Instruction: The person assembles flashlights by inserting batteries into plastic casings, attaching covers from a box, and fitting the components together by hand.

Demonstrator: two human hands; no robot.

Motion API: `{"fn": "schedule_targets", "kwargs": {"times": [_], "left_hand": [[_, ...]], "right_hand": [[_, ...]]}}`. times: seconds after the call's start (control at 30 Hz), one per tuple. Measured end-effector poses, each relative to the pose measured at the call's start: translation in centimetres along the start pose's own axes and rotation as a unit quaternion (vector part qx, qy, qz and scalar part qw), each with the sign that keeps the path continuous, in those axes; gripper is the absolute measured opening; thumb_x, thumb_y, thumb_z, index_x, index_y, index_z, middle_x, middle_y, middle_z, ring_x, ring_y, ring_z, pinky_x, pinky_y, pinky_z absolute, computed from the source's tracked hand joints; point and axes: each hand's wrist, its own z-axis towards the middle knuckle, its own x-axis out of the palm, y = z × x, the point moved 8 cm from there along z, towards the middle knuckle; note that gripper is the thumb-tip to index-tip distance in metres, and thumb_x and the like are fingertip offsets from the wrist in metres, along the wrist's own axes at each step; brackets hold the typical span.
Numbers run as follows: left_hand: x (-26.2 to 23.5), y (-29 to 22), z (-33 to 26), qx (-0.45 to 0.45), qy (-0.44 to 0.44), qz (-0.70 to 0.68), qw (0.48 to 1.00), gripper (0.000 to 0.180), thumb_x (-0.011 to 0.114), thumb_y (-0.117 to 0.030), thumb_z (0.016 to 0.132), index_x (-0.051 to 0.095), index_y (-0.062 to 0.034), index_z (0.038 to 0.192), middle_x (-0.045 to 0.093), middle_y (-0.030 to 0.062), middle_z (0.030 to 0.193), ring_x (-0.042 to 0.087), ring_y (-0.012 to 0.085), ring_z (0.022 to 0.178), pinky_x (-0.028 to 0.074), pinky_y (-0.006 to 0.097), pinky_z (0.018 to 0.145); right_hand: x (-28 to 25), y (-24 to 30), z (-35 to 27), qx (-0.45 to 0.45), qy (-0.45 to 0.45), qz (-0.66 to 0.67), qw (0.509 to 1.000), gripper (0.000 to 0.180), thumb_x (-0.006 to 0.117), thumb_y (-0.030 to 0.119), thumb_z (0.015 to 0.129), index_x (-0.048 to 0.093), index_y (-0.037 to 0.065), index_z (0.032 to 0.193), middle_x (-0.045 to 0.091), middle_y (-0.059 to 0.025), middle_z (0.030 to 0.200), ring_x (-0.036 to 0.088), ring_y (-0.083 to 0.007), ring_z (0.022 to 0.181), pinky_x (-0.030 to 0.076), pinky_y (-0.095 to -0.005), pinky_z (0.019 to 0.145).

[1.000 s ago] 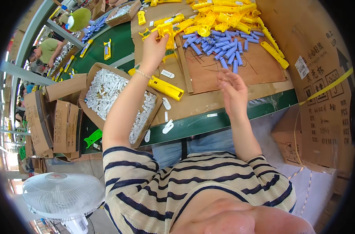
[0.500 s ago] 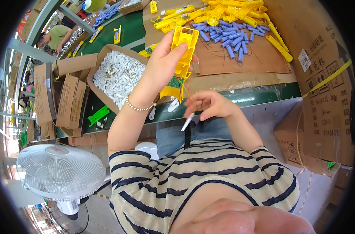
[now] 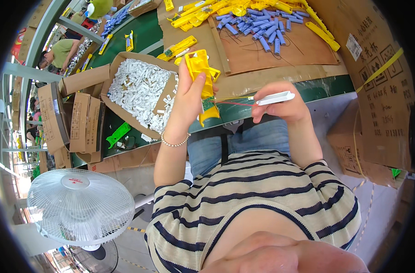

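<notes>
My left hand (image 3: pixel 189 98) is closed around a yellow plastic housing (image 3: pixel 199 67), its thumb pressed on the ribbed inner side. A green circuit board (image 3: pixel 208 104) shows at the housing's lower end. Thin red and yellow wires (image 3: pixel 234 100) stretch from there toward my right hand (image 3: pixel 287 107). Between the fingers and thumb of that hand is a slim white plastic piece (image 3: pixel 279 98), pointing right. The wires run to the piece's near end, where the fingers partly hide the join.
On the left stands a cardboard box (image 3: pixel 111 98) of small white parts. Blue cylindrical cells (image 3: pixel 264 32) with wires and yellow housings (image 3: pixel 244 8) lie piled at the back. A green plastic part (image 3: pixel 118 135) rests near the table edge. Tall cartons (image 3: pixel 376 104) flank the right; a fan (image 3: pixel 82 207) stands lower left.
My right hand has moved up and right with the white piece, which was hanging low near my lap. The wires are now stretched sideways. My left hand and the housing have come slightly lower and left.
</notes>
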Motion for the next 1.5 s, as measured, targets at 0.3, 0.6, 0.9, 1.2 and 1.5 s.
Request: {"fn": "schedule_targets", "kwargs": {"times": [0.3,0.6,0.9,1.2,1.5], "left_hand": [[4.1,3.7,-2.8,0.061,0.06,0.03,0.996,0.047,0.036,-0.003,0.09,0.025,-0.0031,0.135,0.047,0.0102,0.117,0.051,0.016,0.1,0.042,0.028,0.086],[4.8,4.0,-3.5,0.014,0.078,-0.045,0.996,0.041,0.038,-0.003,0.089,0.031,-0.0007,0.13,0.051,0.0091,0.106,0.051,0.0161,0.093,0.041,0.029,0.085],[5.0,4.5,-4.1,0.031,0.12,0.016,0.992,0.047,0.039,-0.004,0.089,0.024,-0.0002,0.134,0.047,0.0102,0.111,0.05,0.0168,0.097,0.04,0.029,0.088],[5.0,5.4,-4.2,0.002,0.1,-0.132,0.986,0.051,0.04,-0.008,0.091,0.02,-0.0014,0.138,0.046,0.0096,0.115,0.048,0.0164,0.101,0.039,0.03,0.091],[5.4,4.0,-4.4,0.054,0.134,-0.055,0.988,0.051,0.041,-0.011,0.092,0.02,0.0001,0.137,0.046,0.0096,0.116,0.048,0.016,0.102,0.038,0.029,0.091]], "right_hand": [[-0.2,-2.9,0.9,0.146,0.011,-0.093,0.985,0.027,0.057,0.021,0.09,0.06,-0.003,0.077,0.056,-0.0045,0.054,0.051,-0.0088,0.044,0.038,-0.0212,0.042],[-0.9,-3.8,0.2,0.186,0.025,-0.043,0.981,0.026,0.057,0.022,0.089,0.061,-0.001,0.077,0.053,-0.0009,0.055,0.045,-0.0069,0.042,0.033,-0.0211,0.041],[-1.7,-2.9,0.7,0.102,-0.026,-0.086,0.991,0.027,0.058,0.023,0.089,0.061,-0.001,0.078,0.052,0.0003,0.055,0.041,-0.0053,0.041,0.029,-0.0201,0.04],[-0.8,-4.2,0.3,0.149,-0.004,0.039,0.988,0.026,0.058,0.023,0.089,0.059,0.0,0.076,0.049,0.0001,0.052,0.038,-0.0043,0.039,0.027,-0.0202,0.038],[-0.6,-3.3,1.2,0.083,-0.016,0.12,0.989,0.03,0.058,0.027,0.089,0.056,0.003,0.071,0.045,-0.0002,0.047,0.033,-0.0048,0.036,0.023,-0.0206,0.035]]}}
